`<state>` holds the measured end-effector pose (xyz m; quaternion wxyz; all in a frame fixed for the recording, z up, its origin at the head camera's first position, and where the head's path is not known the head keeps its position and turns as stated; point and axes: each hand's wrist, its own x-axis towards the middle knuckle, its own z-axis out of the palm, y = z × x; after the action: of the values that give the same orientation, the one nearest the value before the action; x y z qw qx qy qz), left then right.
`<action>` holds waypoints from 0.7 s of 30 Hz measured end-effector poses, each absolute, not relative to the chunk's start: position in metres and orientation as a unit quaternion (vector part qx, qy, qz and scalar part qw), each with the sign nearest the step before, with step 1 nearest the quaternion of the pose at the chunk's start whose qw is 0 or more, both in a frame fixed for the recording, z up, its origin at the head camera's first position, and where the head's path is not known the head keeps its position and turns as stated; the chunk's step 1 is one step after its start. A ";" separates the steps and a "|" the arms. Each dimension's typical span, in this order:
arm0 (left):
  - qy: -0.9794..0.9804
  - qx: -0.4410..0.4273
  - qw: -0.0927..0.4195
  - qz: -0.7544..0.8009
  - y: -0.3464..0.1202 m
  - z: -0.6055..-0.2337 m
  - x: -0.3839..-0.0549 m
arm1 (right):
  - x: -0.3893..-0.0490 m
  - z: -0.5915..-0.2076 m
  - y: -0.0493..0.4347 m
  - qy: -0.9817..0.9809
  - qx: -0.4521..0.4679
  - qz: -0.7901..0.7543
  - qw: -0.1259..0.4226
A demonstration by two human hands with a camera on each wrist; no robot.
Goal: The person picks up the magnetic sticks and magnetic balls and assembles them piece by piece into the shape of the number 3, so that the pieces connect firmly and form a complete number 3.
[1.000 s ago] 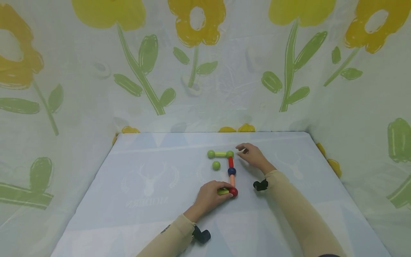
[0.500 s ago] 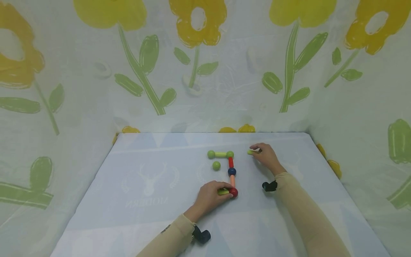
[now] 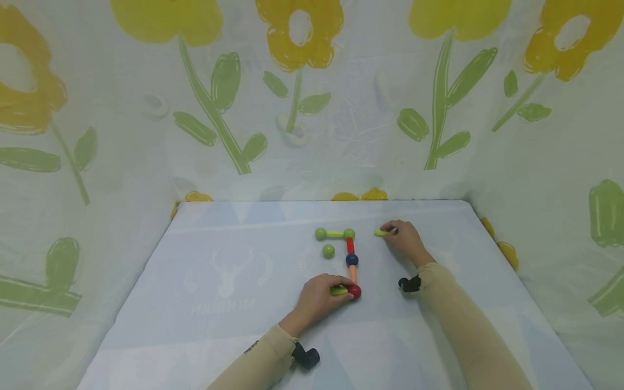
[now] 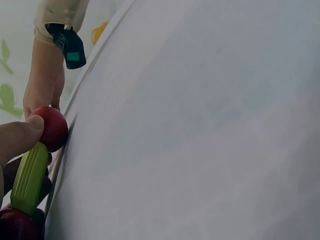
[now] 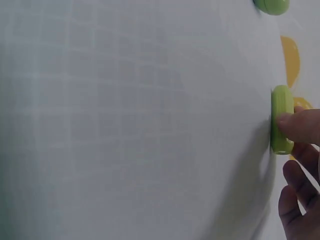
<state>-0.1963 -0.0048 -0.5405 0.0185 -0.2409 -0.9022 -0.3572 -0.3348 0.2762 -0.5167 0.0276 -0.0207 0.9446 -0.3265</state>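
My left hand grips the near end of a ball-and-rod chain, its thumb on a red ball. A yellow-green rod joins this ball to a second dark red ball, which the hand hides in the head view. From the red ball the chain runs away through a pink rod, a blue ball and a red rod to a green ball. My right hand pinches a loose yellow-green rod, to the right of that green ball and apart from it.
From the corner green ball, another yellow-green rod leads left to a green end ball. A single green ball lies inside the bend. The pale-covered table meets flower-printed curtains at its back and sides.
My right hand has moved right, away from the corner green ball, and now the loose yellow-green rod shows in its fingers. My left hand and the chain have stayed put.
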 end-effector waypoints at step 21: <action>-0.901 -0.250 0.008 -0.355 -0.006 -0.542 -0.199 | -0.309 -0.519 0.271 0.952 -0.032 -0.297 0.065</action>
<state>-0.1993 -0.0057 -0.5424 0.0085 -0.2495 -0.9009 -0.3551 -0.3090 0.2708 -0.5194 0.0651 -0.0320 0.9522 -0.2966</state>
